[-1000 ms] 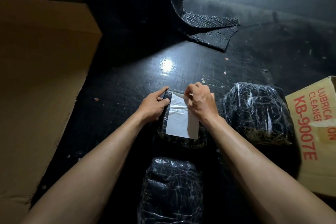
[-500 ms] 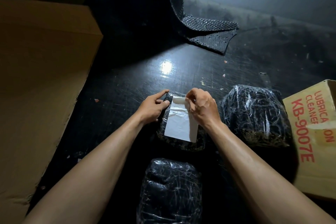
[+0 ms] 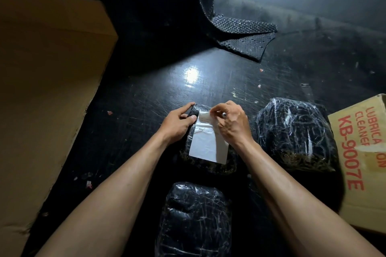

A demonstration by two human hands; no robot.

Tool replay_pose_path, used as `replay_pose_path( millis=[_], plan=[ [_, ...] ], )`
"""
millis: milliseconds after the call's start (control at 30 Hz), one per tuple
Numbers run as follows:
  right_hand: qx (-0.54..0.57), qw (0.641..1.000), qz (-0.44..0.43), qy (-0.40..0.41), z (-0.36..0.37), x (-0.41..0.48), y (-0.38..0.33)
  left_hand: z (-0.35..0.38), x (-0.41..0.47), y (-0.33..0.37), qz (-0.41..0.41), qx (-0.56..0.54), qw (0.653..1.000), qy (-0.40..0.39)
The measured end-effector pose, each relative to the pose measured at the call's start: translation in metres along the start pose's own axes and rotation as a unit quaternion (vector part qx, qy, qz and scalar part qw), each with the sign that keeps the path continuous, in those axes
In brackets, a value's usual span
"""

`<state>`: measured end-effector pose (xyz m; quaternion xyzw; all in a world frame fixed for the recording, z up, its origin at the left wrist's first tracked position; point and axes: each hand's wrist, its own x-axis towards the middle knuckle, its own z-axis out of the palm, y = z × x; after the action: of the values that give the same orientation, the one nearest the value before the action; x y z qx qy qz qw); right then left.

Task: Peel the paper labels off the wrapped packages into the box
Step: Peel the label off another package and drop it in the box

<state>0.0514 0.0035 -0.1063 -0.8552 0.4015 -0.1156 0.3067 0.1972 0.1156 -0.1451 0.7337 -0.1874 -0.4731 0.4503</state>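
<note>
A black plastic-wrapped package (image 3: pixel 208 166) lies in the middle of the dark floor, with a white paper label (image 3: pixel 207 142) on its top. My left hand (image 3: pixel 179 123) grips the package's far left corner. My right hand (image 3: pixel 231 123) pinches the label's far edge, which curls up off the wrap. Two more wrapped packages lie close by: one (image 3: pixel 296 133) to the right, one (image 3: pixel 194 219) nearer to me between my forearms. A cardboard box (image 3: pixel 363 152) with red print sits at the right edge.
A large brown cardboard sheet (image 3: pixel 46 89) covers the left side. A strip of black bubble wrap (image 3: pixel 236 31) hangs down and lies on the floor at the back. Small paper scraps dot the dark floor (image 3: pixel 146 94).
My right hand has lifted the label's far edge and curled it back toward me. My left hand has stayed on the package's corner.
</note>
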Motion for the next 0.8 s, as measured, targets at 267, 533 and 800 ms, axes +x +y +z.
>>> replay_pose_path(
  millis=[267, 533, 800],
  plan=[
    [0.031, 0.999, -0.014, 0.000, -0.001, -0.008, 0.000, 0.005, -0.006, 0.004, 0.006, 0.069, 0.997, 0.046],
    [0.042, 0.998, -0.041, -0.012, -0.015, -0.021, -0.004, 0.009, -0.012, 0.007, 0.019, 0.097, 0.992, 0.082],
    [0.063, 0.998, -0.019, 0.004, -0.014, -0.030, 0.009, 0.014, -0.012, 0.008, 0.018, 0.113, 0.989, 0.092]
  ],
)
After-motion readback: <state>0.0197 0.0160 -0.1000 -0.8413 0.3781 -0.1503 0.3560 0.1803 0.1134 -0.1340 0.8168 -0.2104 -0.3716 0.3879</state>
